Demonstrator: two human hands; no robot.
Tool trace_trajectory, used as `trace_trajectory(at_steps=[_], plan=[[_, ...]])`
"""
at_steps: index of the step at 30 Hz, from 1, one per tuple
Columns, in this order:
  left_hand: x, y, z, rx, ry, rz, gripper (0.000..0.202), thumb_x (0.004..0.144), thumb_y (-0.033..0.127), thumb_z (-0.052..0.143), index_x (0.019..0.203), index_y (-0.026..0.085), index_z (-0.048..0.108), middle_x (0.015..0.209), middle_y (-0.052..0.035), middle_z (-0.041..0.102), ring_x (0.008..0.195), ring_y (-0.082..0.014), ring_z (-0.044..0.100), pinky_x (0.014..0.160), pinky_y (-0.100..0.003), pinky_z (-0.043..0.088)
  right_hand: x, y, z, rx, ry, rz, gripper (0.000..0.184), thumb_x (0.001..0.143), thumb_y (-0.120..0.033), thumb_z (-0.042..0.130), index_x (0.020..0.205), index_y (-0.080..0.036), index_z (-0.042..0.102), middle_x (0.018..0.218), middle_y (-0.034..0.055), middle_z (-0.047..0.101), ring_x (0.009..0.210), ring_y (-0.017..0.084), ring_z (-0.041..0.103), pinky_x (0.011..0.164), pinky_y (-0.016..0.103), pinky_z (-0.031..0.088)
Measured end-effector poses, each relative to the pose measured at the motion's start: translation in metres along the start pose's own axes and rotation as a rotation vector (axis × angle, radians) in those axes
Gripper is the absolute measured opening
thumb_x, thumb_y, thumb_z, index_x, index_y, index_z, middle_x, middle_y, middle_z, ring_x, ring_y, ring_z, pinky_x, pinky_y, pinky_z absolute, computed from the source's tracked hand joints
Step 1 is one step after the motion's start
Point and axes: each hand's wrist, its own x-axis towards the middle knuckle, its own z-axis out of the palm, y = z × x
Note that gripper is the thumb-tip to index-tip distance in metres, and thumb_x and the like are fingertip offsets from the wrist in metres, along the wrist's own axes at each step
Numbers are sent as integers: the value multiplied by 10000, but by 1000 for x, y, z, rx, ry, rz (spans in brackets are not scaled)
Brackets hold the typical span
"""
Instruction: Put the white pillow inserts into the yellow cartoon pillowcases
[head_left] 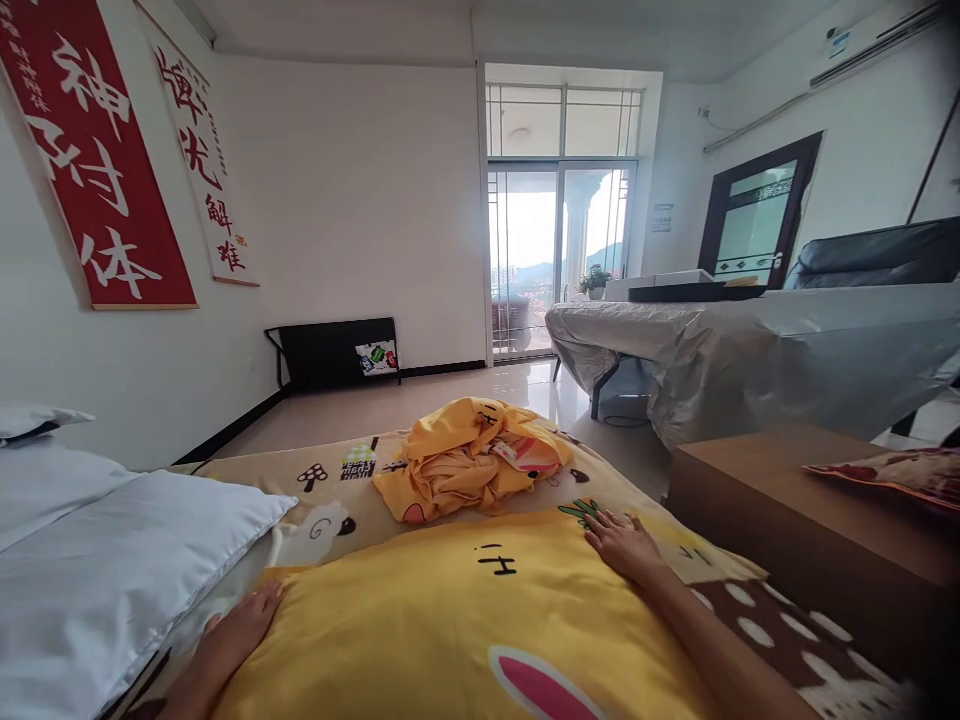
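Observation:
A yellow pillow [405, 610] with "Hi" lettering and a pink-and-white rabbit ear lies in front of me on a patterned beige blanket [247, 470]. Against its left edge rests my left hand [251, 615], fingers stretched out and not gripping. My right hand [622, 545] lies flat on the upper right corner, fingers spread beside a printed green leaf. Just beyond the pillow is a crumpled yellow-orange cloth [469, 465], with similar lettering and a rabbit print; neither hand touches it.
White pillows [150, 570] lie at the left. A brown box-like surface [795, 500] stands at the right, with a red patterned cloth [900, 472] on it. Farther back are a plastic-covered table [720, 345], a folded black frame [322, 355] by the wall and glass doors [559, 260].

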Motion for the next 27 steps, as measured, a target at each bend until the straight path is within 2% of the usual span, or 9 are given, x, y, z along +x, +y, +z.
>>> trace_trajectory(at_steps=[3, 6, 9, 11, 12, 14, 16, 21, 27], plan=[[-27, 33, -43, -88, -38, 2, 517, 906, 320, 211, 1267, 178, 554, 1344, -56, 533, 1216, -217, 525, 1032, -399, 397, -17, -26, -31, -7, -40, -26, 485, 887, -354, 290, 1264, -235, 571, 1392, 95, 470, 1315, 248, 398, 1074, 517, 255], [-71, 93, -77, -217, 30, 245, 522, 925, 362, 233, 1351, 167, 465, 1416, -35, 449, 1323, -171, 395, 1092, -322, 340, -55, -81, -72, 144, -58, -191, 550, 925, -442, 246, 1366, -195, 461, 1448, 94, 387, 1359, 228, 324, 1096, 440, 268], [-114, 161, -88, -232, 39, 584, 502, 943, 397, 269, 1409, 240, 371, 1456, -2, 382, 1342, -171, 362, 1101, -363, 340, -101, -148, -104, 343, -87, -436, 593, 935, -531, 225, 1429, -228, 354, 1481, 56, 324, 1379, 208, 283, 1124, 429, 227], [-132, 191, -85, -217, 61, 739, 501, 942, 406, 309, 1425, 274, 324, 1467, 0, 354, 1349, -189, 350, 1103, -412, 331, -124, -179, -112, 405, -141, -572, 587, 933, -545, 252, 1445, -264, 314, 1497, 28, 289, 1394, 194, 245, 1138, 415, 204], [-136, 198, -80, -209, 77, 777, 504, 941, 405, 324, 1430, 282, 308, 1470, -4, 345, 1350, -197, 347, 1101, -428, 331, -131, -186, -111, 421, -162, -604, 584, 932, -549, 263, 1448, -277, 302, 1505, 20, 269, 1400, 192, 227, 1143, 415, 192], [-137, 197, -67, -199, 118, 776, 506, 939, 399, 345, 1431, 293, 295, 1469, -11, 346, 1349, -205, 349, 1093, -440, 343, -136, -186, -102, 432, -172, -589, 585, 930, -554, 270, 1450, -288, 289, 1517, 17, 229, 1409, 197, 195, 1149, 429, 166], [-132, 181, -54, -198, 142, 712, 494, 938, 393, 356, 1422, 307, 312, 1460, -13, 363, 1341, -207, 363, 1082, -439, 362, -134, -170, -88, 425, -153, -513, 588, 929, -556, 264, 1451, -285, 280, 1522, 24, 210, 1413, 203, 179, 1151, 447, 145], [-125, 125, -26, -218, 123, 463, 483, 941, 410, 294, 1397, 273, 378, 1449, -4, 382, 1348, -204, 350, 1092, -459, 343, -124, -112, -54, 371, -166, -294, 607, 927, -571, 220, 1458, -278, 246, 1517, 21, 230, 1408, 193, 192, 1148, 448, 166], [-133, 53, 6, -248, 160, 264, 539, 926, 421, 235, 1371, 191, 432, 1431, -21, 404, 1332, -203, 374, 1091, -445, 341, -128, -57, -29, 236, -107, -149, 615, 910, -581, 237, 1427, -267, 346, 1486, 22, 304, 1379, 222, 277, 1130, 472, 232]])
